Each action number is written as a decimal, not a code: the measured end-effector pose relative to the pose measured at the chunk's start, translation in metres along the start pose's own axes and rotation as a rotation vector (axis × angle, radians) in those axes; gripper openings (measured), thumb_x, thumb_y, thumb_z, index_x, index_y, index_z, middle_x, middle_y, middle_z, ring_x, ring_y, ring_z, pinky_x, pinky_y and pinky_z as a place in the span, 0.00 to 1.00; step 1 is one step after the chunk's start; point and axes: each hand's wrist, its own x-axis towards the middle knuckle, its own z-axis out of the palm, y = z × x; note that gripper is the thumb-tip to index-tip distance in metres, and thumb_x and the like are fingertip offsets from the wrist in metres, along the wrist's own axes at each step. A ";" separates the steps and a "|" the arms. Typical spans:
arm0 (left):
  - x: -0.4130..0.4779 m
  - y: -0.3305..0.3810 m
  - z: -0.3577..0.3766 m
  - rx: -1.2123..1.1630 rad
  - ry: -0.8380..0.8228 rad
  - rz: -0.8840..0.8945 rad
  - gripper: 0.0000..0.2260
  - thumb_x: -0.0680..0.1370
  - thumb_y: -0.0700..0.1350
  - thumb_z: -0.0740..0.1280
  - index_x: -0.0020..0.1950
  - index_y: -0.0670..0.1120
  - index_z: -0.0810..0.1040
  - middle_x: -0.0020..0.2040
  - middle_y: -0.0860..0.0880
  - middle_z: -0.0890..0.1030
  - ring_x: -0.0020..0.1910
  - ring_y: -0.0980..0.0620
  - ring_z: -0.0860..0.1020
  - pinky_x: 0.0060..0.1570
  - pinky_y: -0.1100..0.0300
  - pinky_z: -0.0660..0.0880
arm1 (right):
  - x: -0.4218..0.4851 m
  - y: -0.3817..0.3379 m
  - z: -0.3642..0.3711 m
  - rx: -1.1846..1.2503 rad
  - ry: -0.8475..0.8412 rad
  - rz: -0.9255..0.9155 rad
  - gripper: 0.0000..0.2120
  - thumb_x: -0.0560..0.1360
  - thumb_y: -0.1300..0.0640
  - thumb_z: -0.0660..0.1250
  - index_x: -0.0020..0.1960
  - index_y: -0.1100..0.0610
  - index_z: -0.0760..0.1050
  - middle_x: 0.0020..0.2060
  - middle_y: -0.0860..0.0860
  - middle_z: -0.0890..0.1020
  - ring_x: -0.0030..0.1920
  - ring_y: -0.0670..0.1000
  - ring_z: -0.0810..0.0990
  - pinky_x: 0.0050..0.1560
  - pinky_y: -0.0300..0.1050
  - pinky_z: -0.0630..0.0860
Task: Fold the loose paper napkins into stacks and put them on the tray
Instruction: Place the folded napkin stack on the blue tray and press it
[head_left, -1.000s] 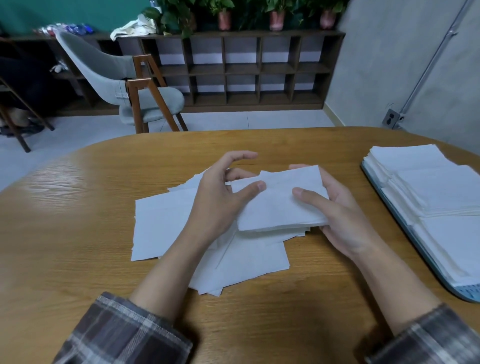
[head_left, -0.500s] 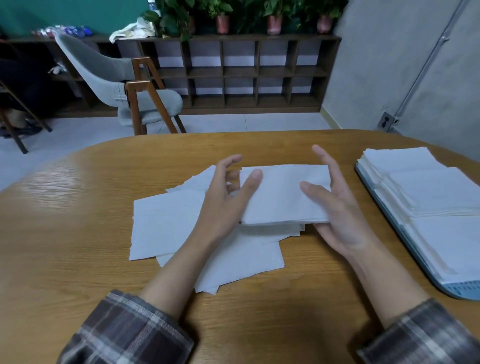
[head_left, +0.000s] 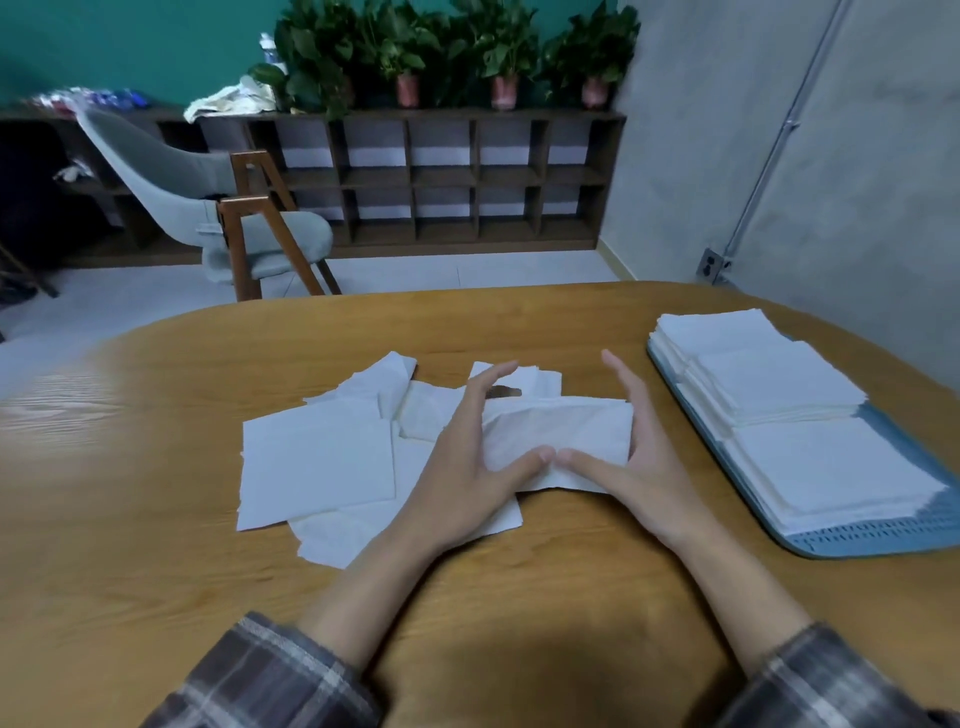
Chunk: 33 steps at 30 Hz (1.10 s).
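Observation:
A folded white napkin stack (head_left: 566, 431) lies on the pile of loose napkins (head_left: 317, 457) in the middle of the wooden table (head_left: 156, 519). My left hand (head_left: 467, 462) flanks its left end and my right hand (head_left: 641, 467) its right end. The fingers of both are straight, and the two thumbs meet on the stack's near edge. A blue tray (head_left: 883, 538) at the right carries folded napkin stacks (head_left: 769, 379) laid in a row.
A grey chair (head_left: 223, 208) with wooden legs stands beyond the table's far edge. A low shelf unit (head_left: 441, 176) with potted plants lines the back wall. A grey wall runs close to the table's right side.
The folded stack, held raised between both hands earlier, now lies down on the loose pile. My fingers have straightened along its ends and my thumbs have come together at its near edge.

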 end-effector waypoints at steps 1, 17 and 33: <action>-0.001 -0.001 0.001 0.010 -0.001 0.003 0.33 0.78 0.51 0.77 0.77 0.64 0.63 0.70 0.70 0.71 0.72 0.68 0.68 0.64 0.77 0.63 | -0.004 0.001 -0.001 0.009 0.010 0.007 0.49 0.71 0.56 0.83 0.80 0.34 0.58 0.75 0.26 0.62 0.72 0.26 0.63 0.62 0.20 0.65; 0.006 0.014 -0.001 0.052 0.077 -0.017 0.21 0.83 0.49 0.70 0.73 0.62 0.66 0.62 0.60 0.78 0.55 0.59 0.80 0.54 0.57 0.78 | -0.015 -0.010 -0.030 0.132 -0.106 0.071 0.23 0.79 0.64 0.73 0.68 0.43 0.78 0.66 0.46 0.82 0.60 0.46 0.84 0.59 0.54 0.84; 0.099 0.074 0.064 -0.017 -0.003 -0.077 0.09 0.80 0.46 0.74 0.59 0.55 0.83 0.62 0.58 0.81 0.62 0.54 0.78 0.60 0.55 0.78 | 0.053 -0.025 -0.154 -0.065 0.093 0.073 0.17 0.77 0.65 0.72 0.60 0.46 0.83 0.63 0.49 0.81 0.60 0.47 0.80 0.50 0.39 0.79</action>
